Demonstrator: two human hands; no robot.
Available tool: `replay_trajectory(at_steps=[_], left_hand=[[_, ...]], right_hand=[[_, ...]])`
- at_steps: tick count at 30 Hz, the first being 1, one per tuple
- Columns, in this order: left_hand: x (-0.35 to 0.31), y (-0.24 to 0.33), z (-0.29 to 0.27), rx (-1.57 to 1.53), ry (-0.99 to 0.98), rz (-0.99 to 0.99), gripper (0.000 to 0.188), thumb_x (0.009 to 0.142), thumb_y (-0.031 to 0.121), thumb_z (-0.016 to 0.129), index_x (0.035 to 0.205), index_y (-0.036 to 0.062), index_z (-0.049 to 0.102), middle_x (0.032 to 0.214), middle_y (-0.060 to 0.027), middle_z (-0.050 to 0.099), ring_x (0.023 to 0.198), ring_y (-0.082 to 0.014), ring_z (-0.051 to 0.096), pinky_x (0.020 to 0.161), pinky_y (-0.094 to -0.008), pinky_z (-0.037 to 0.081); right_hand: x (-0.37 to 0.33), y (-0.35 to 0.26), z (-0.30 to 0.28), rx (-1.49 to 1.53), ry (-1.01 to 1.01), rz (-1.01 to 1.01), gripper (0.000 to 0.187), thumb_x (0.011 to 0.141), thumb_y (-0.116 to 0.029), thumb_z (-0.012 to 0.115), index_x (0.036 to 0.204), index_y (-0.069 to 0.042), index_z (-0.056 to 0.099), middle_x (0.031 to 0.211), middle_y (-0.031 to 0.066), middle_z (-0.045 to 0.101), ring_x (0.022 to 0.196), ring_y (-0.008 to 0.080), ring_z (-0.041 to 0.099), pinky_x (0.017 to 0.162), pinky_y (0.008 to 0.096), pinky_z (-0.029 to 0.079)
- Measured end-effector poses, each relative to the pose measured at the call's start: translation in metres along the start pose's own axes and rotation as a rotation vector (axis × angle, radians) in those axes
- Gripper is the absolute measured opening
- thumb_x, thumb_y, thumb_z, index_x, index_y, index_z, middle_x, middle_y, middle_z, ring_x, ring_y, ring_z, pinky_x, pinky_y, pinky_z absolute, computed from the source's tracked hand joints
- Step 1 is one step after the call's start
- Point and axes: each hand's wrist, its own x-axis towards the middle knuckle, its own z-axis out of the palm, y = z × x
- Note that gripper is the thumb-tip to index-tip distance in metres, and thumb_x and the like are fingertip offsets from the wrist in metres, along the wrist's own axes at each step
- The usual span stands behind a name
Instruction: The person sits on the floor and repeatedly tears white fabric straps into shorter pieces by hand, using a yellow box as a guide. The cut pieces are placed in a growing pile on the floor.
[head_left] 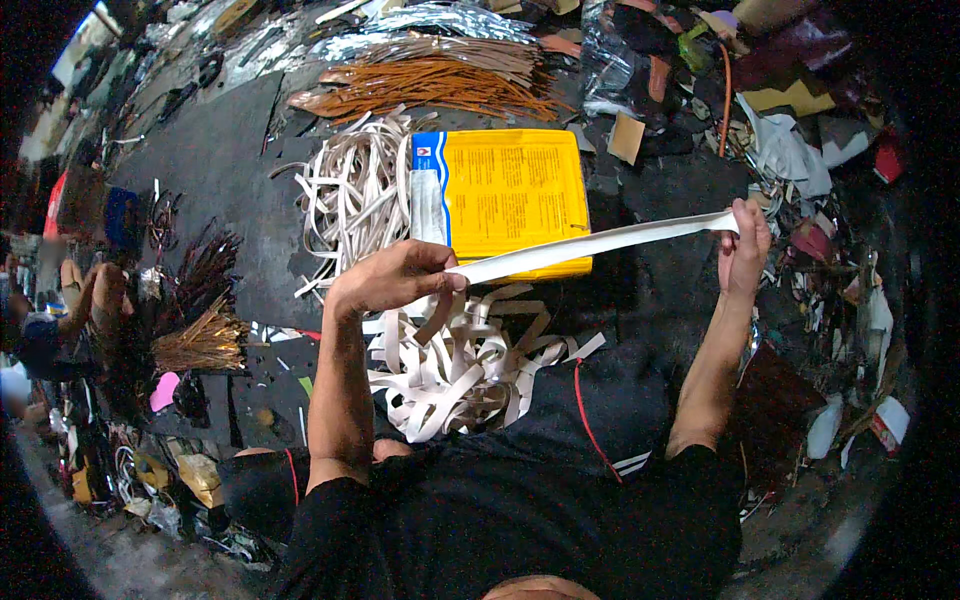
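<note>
The person's left hand point(395, 275) has a narrow grip: the thumb and the fingers pinch one end of a long, flat, white strip point(590, 246) of pliable material. The right hand point(745, 245) is raised farther to the right, and its grip is also closed around the other end of this strip. Between the two hands the strip is stretched almost straight, and it rises toward the right hand. In this view it crosses the near edge of a yellow rectangular container point(510, 190) with a blue and white band; I cannot tell if the two are touching.

Close to the left side of the container there is a tangled heap of off-white strips point(355, 190). A second loose pile of cream-white strips point(450, 385) is below the left hand, near the person's body, which wears a black shirt point(520, 530).

Beyond the container lies a bundle of thin orange-brown strands point(430, 90), and behind it are shiny silver strands point(430, 22). On the left, a fan-shaped copper-coloured bundle point(205, 338) lies near a small pink piece point(164, 391). At the far left edge, another person point(75, 300) is partly visible, but blurred.
</note>
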Motion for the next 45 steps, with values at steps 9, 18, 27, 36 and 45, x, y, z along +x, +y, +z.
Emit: replay_trajectory(at_steps=[9, 18, 27, 36, 45], left_hand=[[-0.004, -0.004, -0.004, -0.241, -0.056, 0.093, 0.025, 0.088, 0.009, 0.057, 0.112, 0.0005, 0.057, 0.102, -0.0055, 0.062, 0.094, -0.0128, 0.058, 0.083, -0.0273, 0.047], [0.002, 0.039, 0.020, 0.282, 0.162, 0.305, 0.055, 0.084, 0.031, 0.068, 0.126, 0.0004, 0.052, 0.119, -0.0186, 0.061, 0.113, -0.0279, 0.058, 0.096, -0.0362, 0.046], [0.038, 0.025, 0.080, -0.267, -0.190, 0.316, 0.032, 0.097, 0.035, 0.054, 0.100, 0.0040, 0.059, 0.070, 0.0042, 0.055, 0.064, -0.0037, 0.049, 0.056, -0.0225, 0.039], [0.009, -0.034, 0.002, -0.119, 0.077, 0.068, 0.033, 0.097, 0.029, 0.054, 0.107, -0.0001, 0.064, 0.087, -0.0032, 0.066, 0.079, -0.0104, 0.060, 0.075, -0.0258, 0.049], [0.023, -0.051, -0.019, -0.313, 0.671, 0.033, 0.026, 0.093, 0.024, 0.058, 0.101, 0.0001, 0.062, 0.088, -0.0046, 0.068, 0.078, -0.0118, 0.062, 0.067, -0.0288, 0.052]], right_hand=[[0.018, 0.008, -0.022, 0.373, 0.270, 0.145, 0.013, 0.087, -0.019, 0.065, 0.089, -0.008, 0.060, 0.069, -0.0047, 0.048, 0.053, 0.0038, 0.037, 0.057, 0.0217, 0.038], [-0.018, -0.089, 0.030, -0.256, -0.486, 0.096, 0.027, 0.093, -0.032, 0.058, 0.077, -0.010, 0.051, 0.067, -0.0036, 0.047, 0.056, 0.0052, 0.045, 0.044, 0.0209, 0.036], [-0.010, -0.075, 0.103, -0.419, -0.621, -0.419, 0.020, 0.086, -0.024, 0.066, 0.085, -0.006, 0.059, 0.072, 0.0007, 0.053, 0.058, 0.0131, 0.051, 0.053, 0.0261, 0.041], [0.047, 0.040, -0.058, -0.398, -0.262, 0.156, 0.022, 0.095, -0.027, 0.057, 0.081, -0.011, 0.051, 0.071, -0.0051, 0.045, 0.056, 0.0030, 0.043, 0.048, 0.0193, 0.036], [0.019, 0.078, -0.004, -1.209, -0.419, -0.064, 0.029, 0.086, -0.028, 0.066, 0.093, 0.000, 0.065, 0.093, 0.0160, 0.062, 0.090, 0.0308, 0.060, 0.085, 0.0374, 0.046]])
